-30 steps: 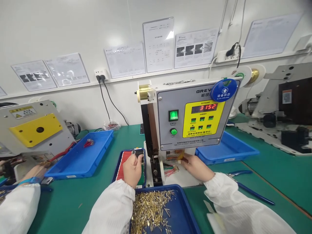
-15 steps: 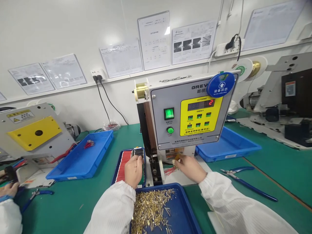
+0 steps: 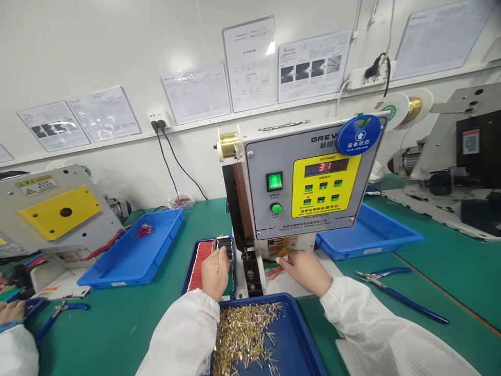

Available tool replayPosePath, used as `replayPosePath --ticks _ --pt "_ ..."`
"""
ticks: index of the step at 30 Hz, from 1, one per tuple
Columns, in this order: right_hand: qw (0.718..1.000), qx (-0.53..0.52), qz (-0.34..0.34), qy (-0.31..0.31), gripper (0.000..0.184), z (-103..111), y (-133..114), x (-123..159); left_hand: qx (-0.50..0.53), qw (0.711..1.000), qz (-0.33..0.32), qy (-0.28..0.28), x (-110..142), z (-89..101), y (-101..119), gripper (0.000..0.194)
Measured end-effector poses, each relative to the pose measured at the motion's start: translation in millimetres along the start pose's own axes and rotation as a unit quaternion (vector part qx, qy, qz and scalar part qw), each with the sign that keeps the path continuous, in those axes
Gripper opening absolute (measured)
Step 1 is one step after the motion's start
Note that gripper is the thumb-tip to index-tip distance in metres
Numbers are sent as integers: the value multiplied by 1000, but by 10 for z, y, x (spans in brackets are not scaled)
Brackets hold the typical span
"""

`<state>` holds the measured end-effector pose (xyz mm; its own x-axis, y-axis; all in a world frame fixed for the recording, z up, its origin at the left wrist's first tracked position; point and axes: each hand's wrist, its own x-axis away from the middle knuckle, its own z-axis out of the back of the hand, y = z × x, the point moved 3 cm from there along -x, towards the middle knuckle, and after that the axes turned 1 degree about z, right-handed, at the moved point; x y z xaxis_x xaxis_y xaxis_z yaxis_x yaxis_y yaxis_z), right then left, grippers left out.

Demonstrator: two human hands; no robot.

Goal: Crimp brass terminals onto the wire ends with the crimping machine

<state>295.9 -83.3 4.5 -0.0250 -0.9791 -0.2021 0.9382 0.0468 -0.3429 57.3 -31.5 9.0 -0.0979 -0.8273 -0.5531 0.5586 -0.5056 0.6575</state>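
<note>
Right hand (image 3: 302, 267) nearer red wires (image 3: 274, 273), co-worker's hand (image 3: 11, 312) farther from blue tray (image 3: 127, 258).

Both white sleeves (image 3: 183, 334) look creased (and faintly striped)

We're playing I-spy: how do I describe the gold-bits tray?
Find the big grey machine in the middle, then look below it, at the picture's bottom edge. There's a dark blue tray; unlike the other trays, it holds loose gold pieces.
</note>
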Motion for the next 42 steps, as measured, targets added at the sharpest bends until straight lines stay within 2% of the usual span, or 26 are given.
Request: replayPosePath --ticks 2,4,6,9,15,23,27,29,31,33,36,39,42 --pt "999 -9 43 -3 27 55 -123 72 -18 1000 1 -2 7 -7 -13 49" --pt "992 -24 120 -40 34 81 -309 190 -12 1000 7 -14 21 -15 -29 50" --pt "975 -21 197 -96 32 60 -506 339 23 999 16 -30 38 -22 -38 52" --pt "959 22 241 -144 28 -29 -706 525 55 997 29 -41 48 -19 -27 57" --pt "957 20 238 -163 12 -110 -769 571 -23 997 38 -59 9 -26 1 48" --pt "964 -17 201 -174 11 -19 -684 502 -61 997 -2 -44 2 -59 -17 50" --pt "959 -49 199 -197 4 -74 -684 520 -74 996 -32 -33 -55 5 -27 32" --pt "957 -64 196 -206 6 -88 -688 525 -109 994 -15 -29 -119 85 -103 19" --pt "955 -71 197 -212 10 -89 -695 531 -157 987 24 -38 -194 193 -235 20" --pt "954 -74 201 -211 14 -85 -702 538 -227 968 77 -70 -258 307 -400 24" --pt "955 -82 208 -193 14 -78 -710 548 -308 933 137 -127 -307 443 -619 17" --pt "958 -91 209 -175 13 -77 -708 551 -321 923 150 -152 -310 482 -737 22" --pt "960 -103 193 -178 13 -81 -697 543 -326 919 154 -163 -295 446 -786 28"
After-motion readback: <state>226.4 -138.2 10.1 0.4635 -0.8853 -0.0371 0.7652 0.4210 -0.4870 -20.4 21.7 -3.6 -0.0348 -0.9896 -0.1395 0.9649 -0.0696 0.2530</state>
